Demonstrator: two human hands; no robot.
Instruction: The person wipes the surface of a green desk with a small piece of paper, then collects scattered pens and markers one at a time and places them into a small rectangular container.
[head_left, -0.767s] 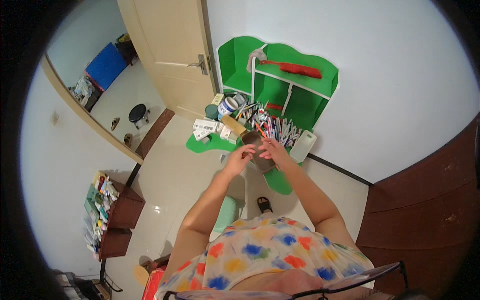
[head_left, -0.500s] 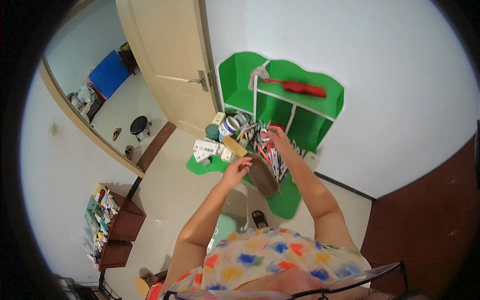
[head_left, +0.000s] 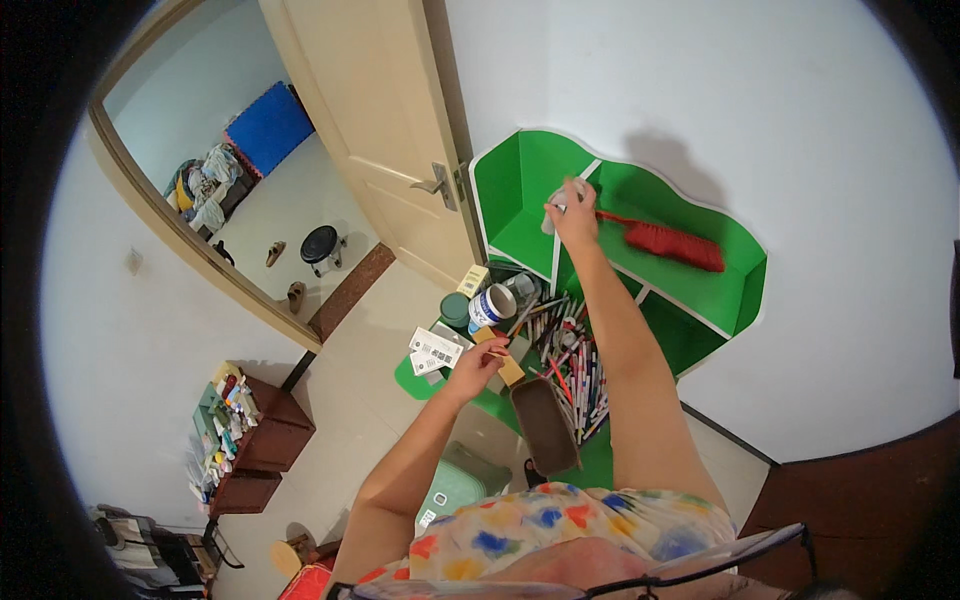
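My right hand [head_left: 577,215] reaches up to the green corner shelf [head_left: 530,165], fingers closed on a grey cloth [head_left: 556,208] at the top of the white divider. Lower down, my left hand [head_left: 476,370] is loosely curled with its fingers apart, over a yellowish block [head_left: 511,372]; contact between them is unclear. Beside it lies an open brown rectangular case [head_left: 545,425]. A heap of pens and pencils [head_left: 580,375] spreads over the green desktop to its right. A red-bristled brush [head_left: 672,246] rests on the upper shelf, right of the cloth.
White boxes [head_left: 436,350], a dark green round tub [head_left: 455,309] and a white-and-blue container [head_left: 492,306] crowd the desktop's left side. The beige door [head_left: 375,120] stands open beside the shelf. A pale green stool [head_left: 465,480] is below the desk; a brown cabinet [head_left: 265,440] stands left.
My right hand has moved from above the pens up to the cloth and taken hold of it. My left hand has shifted from the brown case to over the yellowish block. The view has shifted.
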